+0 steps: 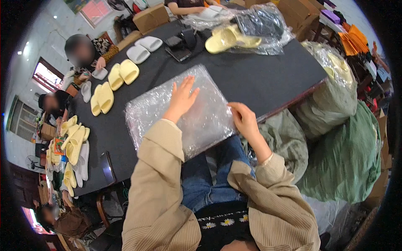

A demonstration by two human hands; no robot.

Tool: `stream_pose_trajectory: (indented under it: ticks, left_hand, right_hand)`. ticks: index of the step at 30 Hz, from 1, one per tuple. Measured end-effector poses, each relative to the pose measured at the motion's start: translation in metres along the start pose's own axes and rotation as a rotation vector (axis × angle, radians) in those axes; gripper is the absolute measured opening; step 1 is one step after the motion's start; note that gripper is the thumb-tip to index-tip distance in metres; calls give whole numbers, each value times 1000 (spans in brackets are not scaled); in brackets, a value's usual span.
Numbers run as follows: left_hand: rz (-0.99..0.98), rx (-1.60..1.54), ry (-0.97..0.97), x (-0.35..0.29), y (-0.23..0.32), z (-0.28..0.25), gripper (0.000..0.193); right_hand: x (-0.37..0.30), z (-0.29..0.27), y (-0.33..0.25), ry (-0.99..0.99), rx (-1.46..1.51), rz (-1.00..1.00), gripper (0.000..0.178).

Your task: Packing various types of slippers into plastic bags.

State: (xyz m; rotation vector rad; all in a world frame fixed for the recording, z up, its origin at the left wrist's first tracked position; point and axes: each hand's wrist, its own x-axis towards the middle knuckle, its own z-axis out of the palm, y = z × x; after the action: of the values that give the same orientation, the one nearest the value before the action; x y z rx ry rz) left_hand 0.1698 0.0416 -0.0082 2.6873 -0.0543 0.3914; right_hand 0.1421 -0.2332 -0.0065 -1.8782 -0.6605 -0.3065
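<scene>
Dark table [259, 83] carries clear plastic sheets [144, 111], yellow slippers [123, 74] beyond; left hand [182, 99] spread flat on sheets; right hand [246, 120] pinches edge.

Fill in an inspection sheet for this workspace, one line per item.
Surface: dark table, its right edge running past the sacks.
Job's things: clear plastic sheeting lies flat at the near edge, wrinkled and shiny.
Clutter: yellow slippers and white slippers at the left; phone-like slab near the lower left; black object beyond the sheeting, kind unclear.
Hands: left hand palm down on the sheeting, fingers spread; right hand at its right corner, fingers bent, grip unclear.
Cables: nothing clearly seen.
Surroundings: other people at the left and far side; green sack at the right; cardboard box beyond the table.
</scene>
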Motion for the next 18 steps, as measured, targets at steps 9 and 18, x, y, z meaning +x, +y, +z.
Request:
stream_pose_trajectory:
  ticks: [9, 18]
  left_hand:
    - [26, 294, -344, -55, 29, -30, 61]
    - [106, 374, -128, -76, 12, -6, 62]
  right_hand:
    - [7, -20, 0, -28, -163, 40, 20]
    - [-129, -116, 182, 597, 314, 638, 18]
